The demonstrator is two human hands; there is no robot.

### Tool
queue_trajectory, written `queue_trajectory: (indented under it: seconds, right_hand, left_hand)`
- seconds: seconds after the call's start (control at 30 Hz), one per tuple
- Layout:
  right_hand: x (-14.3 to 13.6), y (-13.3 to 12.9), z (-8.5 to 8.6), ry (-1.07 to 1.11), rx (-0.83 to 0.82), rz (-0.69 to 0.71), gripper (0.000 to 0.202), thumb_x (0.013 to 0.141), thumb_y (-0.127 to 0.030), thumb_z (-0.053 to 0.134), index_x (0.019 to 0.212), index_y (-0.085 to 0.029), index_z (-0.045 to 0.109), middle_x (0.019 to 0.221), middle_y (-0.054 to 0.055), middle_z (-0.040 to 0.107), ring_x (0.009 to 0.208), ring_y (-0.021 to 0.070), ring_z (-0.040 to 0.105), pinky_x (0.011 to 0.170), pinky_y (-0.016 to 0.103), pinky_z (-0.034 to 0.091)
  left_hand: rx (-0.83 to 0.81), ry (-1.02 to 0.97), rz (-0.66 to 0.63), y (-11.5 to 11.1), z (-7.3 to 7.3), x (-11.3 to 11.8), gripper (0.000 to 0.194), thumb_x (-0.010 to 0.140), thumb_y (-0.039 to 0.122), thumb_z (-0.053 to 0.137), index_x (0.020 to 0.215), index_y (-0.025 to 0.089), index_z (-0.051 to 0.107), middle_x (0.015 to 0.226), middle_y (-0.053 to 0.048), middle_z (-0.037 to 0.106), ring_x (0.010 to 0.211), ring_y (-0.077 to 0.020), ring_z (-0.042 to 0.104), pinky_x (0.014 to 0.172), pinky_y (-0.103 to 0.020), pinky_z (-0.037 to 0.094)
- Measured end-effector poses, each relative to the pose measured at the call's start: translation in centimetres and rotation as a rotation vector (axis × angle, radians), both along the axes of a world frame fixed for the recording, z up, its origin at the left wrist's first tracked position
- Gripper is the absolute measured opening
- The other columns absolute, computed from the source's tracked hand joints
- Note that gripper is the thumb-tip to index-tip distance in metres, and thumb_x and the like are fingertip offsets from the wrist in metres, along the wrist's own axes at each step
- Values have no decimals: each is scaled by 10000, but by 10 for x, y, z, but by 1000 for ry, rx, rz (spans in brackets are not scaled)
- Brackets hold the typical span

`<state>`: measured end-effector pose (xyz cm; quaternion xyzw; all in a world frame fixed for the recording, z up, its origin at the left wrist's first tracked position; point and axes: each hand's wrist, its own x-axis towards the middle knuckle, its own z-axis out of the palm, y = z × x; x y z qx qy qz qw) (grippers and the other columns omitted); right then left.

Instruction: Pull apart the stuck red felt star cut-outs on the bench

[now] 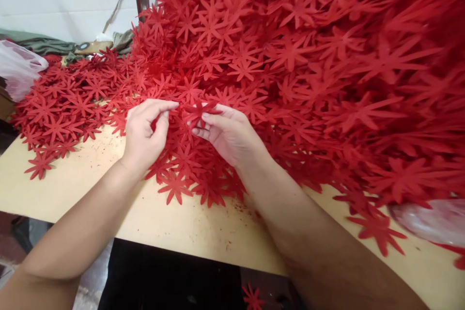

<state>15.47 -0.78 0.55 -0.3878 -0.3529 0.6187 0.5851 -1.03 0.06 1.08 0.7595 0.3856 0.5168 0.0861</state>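
My right hand pinches a red flower-shaped piece between thumb and fingers, above the pile. Just to its left, my left hand has its thumb and index finger bent toward each other, the fingertips close together; whether anything thin lies between them is too small to tell. The two hands are apart. Behind and under them a large heap of red flower-shaped pieces rises high at the centre and right, and a lower pile spreads to the left.
The pieces lie on a pale wooden table, its front edge near my body. A white plastic bag sits at the far left, clear plastic at the right. One red piece is below the table edge.
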Motion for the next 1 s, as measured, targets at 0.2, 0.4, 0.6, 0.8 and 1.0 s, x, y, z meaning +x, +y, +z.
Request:
queue_trajectory:
  seconds: [0.2, 0.4, 0.6, 0.8, 1.0]
  right_hand:
    - [-3, -3, 0, 80, -17, 39, 263, 569, -202, 745, 671, -192, 503, 506, -94, 527, 577, 61, 576, 610, 208, 496]
    - [-5, -4, 1, -54, 0, 28, 357, 556, -325, 806, 633, -182, 488, 520, -77, 547, 499, 49, 529, 531, 195, 446]
    - [-8, -6, 5, -245, 66, -27, 414, 596, -496, 769, 625, -195, 487, 476, -80, 482, 402, 37, 400, 418, 209, 347]
    - [-9, -7, 6, -333, 140, -98, 473, 583, -613, 716, 584, -190, 502, 501, -65, 456, 473, 48, 389, 466, 223, 343]
    - [-15, -10, 2, -304, 119, 116, 534, 683, -733, 527, 605, -211, 442, 496, -61, 405, 458, 60, 385, 452, 229, 336]
  left_hand:
    - [-105, 25, -71, -3, -11, 10, 288, 843, 235, 552, 1116, 166, 608, 1017, -53, 665, 914, -137, 627, 886, -304, 494]
    - [-159, -69, -106, -2, -16, 12, 337, 823, 252, 577, 1149, 167, 561, 1005, -53, 631, 873, -121, 612, 874, -288, 501]
    - [-441, -265, -234, -5, -16, 17, 280, 816, 347, 594, 1025, 163, 617, 1009, -63, 657, 929, -139, 616, 905, -294, 482]
    - [-735, -522, -400, -13, -6, 23, 340, 693, 476, 701, 848, 180, 643, 786, 6, 652, 744, -99, 602, 777, -244, 496]
    - [-797, -696, -361, -7, -9, 24, 217, 697, 348, 726, 670, 175, 598, 627, 54, 592, 593, -57, 535, 673, -201, 469]
